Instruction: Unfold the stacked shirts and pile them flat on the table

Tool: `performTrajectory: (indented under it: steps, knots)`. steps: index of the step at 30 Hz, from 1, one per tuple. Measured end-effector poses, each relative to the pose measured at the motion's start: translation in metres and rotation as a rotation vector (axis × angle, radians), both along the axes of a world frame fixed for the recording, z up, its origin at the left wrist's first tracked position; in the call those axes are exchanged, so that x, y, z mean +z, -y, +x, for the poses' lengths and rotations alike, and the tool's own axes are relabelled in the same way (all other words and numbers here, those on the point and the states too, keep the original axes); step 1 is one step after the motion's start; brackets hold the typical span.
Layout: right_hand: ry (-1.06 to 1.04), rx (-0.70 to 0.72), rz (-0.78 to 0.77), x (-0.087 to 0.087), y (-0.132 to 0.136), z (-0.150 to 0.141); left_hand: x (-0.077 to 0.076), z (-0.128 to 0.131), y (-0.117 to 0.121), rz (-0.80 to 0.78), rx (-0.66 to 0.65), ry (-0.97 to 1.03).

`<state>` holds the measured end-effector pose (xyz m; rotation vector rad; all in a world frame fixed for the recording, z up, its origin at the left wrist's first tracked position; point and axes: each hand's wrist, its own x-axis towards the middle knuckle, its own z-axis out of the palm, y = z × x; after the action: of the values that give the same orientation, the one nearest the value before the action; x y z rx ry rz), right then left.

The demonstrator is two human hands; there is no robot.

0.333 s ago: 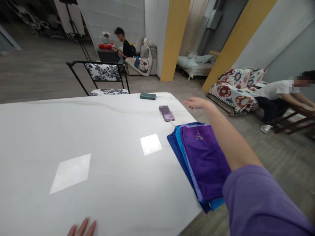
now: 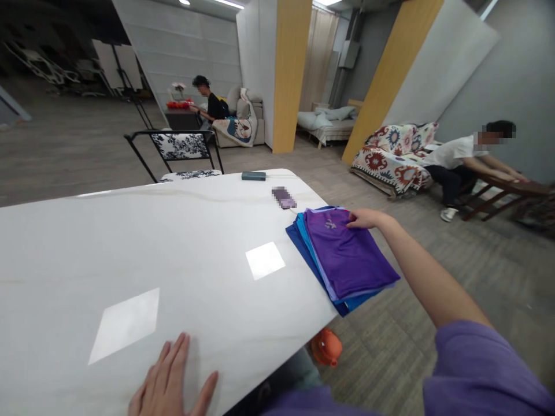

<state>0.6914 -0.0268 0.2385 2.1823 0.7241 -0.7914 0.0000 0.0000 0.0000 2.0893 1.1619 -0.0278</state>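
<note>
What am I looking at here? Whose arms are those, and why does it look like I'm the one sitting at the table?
The camera sits on a person's head and looks down, so you see their own arms as if they were yours. The left hand lies flat on the white table. The right hand, on an arm with a purple sleeve, touches the far edge of a purple garment, the top of a folded stack of clothes with blue ones underneath, at the table's right edge. Whether it grips the cloth or only touches it, I cannot tell. Farther back lie a phone and a dark green box. A chair stands behind the table. Two other people sit farther off in the room.
</note>
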Motion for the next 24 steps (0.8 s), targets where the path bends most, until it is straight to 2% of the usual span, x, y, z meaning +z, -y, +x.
performTrajectory:
  steps: [2, 4, 6, 8, 9, 11, 13, 16, 17, 19, 22, 24]
  knots:
    - [0.012, 0.066, 0.206, 0.021, 0.020, -0.032, 0.003, -0.002, -0.002, -0.041, 0.004, 0.010]
    - [-0.081, 0.080, 0.379, 0.045, 0.035, -0.067, 0.005, -0.003, -0.003, -0.071, 0.032, 0.027]
    - [-0.290, 0.046, 0.451, 0.065, 0.048, -0.099, 0.003, -0.005, -0.003, -0.074, 0.072, 0.065]
    - [-0.415, 0.001, 0.485, 0.075, 0.059, -0.122, -0.004, -0.006, -0.003, -0.066, 0.096, 0.111]
    - [-0.378, -0.007, 0.503, 0.074, 0.064, -0.128, -0.010, -0.007, -0.003, -0.061, 0.098, 0.136]
    - [-0.110, 0.031, 0.506, 0.063, 0.071, -0.132, -0.022, -0.009, -0.004, -0.061, 0.099, 0.173]
    - [0.169, 0.112, 0.402, 0.044, 0.076, -0.126, -0.033, -0.011, -0.007, -0.065, 0.106, 0.207]
    - [0.231, 0.207, 0.237, 0.024, 0.081, -0.114, -0.036, -0.014, -0.010, -0.075, 0.128, 0.271]
    - [0.219, 0.227, 0.237, 0.023, 0.081, -0.112, -0.034, -0.014, -0.012, -0.071, 0.139, 0.294]
    - [0.228, 0.253, 0.335, 0.027, 0.076, -0.112, -0.023, -0.007, -0.015, -0.083, 0.154, 0.343]
    - [0.173, 0.216, 0.681, 0.049, 0.049, -0.126, 0.004, 0.027, -0.025, -0.199, 0.149, 0.482]
    - [0.034, 0.169, 0.945, 0.069, 0.017, -0.146, 0.027, 0.071, -0.040, -0.294, 0.133, 0.604]
